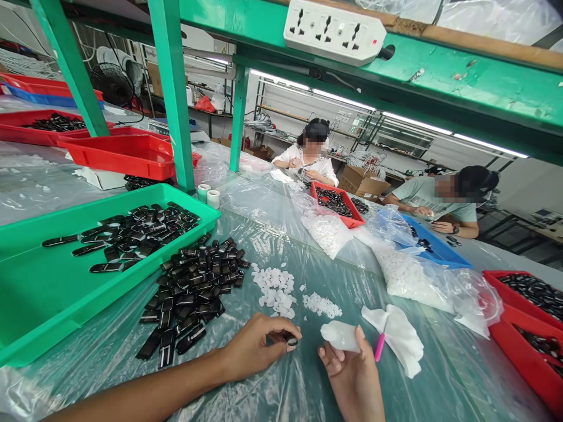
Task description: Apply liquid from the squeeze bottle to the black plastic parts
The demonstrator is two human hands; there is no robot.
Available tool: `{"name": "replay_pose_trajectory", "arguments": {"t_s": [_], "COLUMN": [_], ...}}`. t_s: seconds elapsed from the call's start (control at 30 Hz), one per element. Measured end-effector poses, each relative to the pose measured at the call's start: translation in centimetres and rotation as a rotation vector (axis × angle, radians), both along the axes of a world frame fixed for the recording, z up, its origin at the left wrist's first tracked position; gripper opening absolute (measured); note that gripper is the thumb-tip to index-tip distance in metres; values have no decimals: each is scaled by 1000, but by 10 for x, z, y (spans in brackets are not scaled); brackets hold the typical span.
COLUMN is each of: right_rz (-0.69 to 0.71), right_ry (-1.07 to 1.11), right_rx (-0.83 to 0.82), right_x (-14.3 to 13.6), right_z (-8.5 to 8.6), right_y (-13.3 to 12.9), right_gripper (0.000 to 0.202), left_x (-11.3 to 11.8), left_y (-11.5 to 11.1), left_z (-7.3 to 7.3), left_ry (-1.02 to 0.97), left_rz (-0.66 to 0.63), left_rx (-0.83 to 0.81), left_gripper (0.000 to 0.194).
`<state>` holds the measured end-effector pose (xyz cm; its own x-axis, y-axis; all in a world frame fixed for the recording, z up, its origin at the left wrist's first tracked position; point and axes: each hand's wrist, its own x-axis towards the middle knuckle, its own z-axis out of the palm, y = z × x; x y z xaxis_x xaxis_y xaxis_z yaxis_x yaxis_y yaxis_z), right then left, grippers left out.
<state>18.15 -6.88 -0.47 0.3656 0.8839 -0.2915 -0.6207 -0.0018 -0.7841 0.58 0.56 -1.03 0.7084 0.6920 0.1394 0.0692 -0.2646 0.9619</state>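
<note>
My left hand [258,346] pinches a small black glossy piece [289,338] with a pale end between thumb and fingertips. To its right, my right hand [352,369] is closed on a whitish translucent rounded object [341,336], which lies under the thumb; its exact kind is unclear. Just beyond both hands are a heap of larger white translucent pieces [276,290] and a heap of smaller ones [322,305]. Beside the right thumb, a pink-handled tool [379,347] rests against a white cloth [402,340]. Left of my left hand, black glossy pieces [193,284] are piled on the plastic-covered table.
A green tray [79,310] with more black pieces stands left. Bags of white pieces [409,278], a blue tray [444,249] and red trays [519,328] lie right. A green post [171,99] and overhead beam frame the table. Two people [314,155] work across it.
</note>
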Motion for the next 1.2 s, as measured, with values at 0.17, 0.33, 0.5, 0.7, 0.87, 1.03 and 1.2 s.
{"name": "replay_pose_trajectory", "arguments": {"t_s": [0.17, 0.33, 0.5, 0.7, 0.87, 1.03, 1.2], "right_rz": [28, 36, 50, -38, -71, -138, -202], "right_ry": [-12, -153, -210, -383, -556, -740, -905], "right_rx": [-22, -20, -41, -36, -61, -67, -32], "right_x": [1, -2, -2, -6, -11, -15, -19], "right_z": [-2, 0, -6, -7, -1, 6, 8], "right_y": [-1, -1, -2, -5, -9, -13, -16], "right_gripper": [27, 32, 33, 36, 39, 40, 37], "left_x": [0, 1, 0, -1, -1, -1, -1], "left_y": [1, 2, 3, 3, 3, 2, 2], "left_z": [-2, 0, 4, 2, 0, -1, -1], "left_ry": [-7, 21, 84, 108, 127, 125, 122], "left_rz": [5, 43, 73, 70, 58, 42, 31], "left_rx": [-2, 59, 94, 128, 133, 142, 146], "left_gripper": [17, 16, 17, 17, 19, 18, 18]}}
